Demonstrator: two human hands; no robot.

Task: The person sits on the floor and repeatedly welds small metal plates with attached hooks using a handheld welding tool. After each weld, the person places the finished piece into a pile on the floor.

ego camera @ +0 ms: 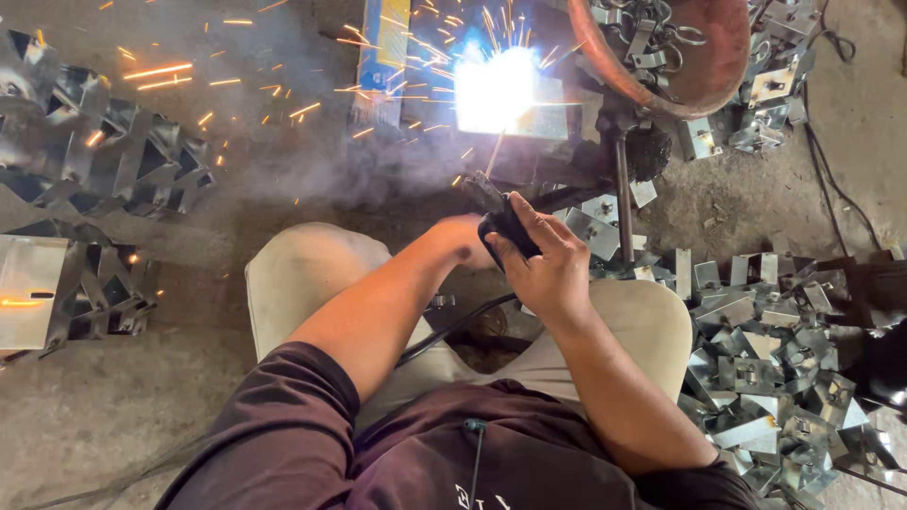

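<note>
My right hand [546, 267] is closed around the black handle of a welding electrode holder [498, 213]. Its thin rod [494, 154] points up to a blinding white arc [496, 90] on a metal piece ahead of my knees. Sparks fly left and upward, and smoke drifts over the floor. My left hand [465, 236] rests against the same holder from the left, its fingers mostly hidden behind it. A black cable [453, 329] runs from the holder down between my knees.
Stacked folded metal brackets [94, 161] lie at left with a metal box [28, 293]. A heap of small galvanised brackets [775, 368] fills the right. A rusty round pan [704, 66] with metal parts stands at top right on a thin post [624, 198]. Concrete floor.
</note>
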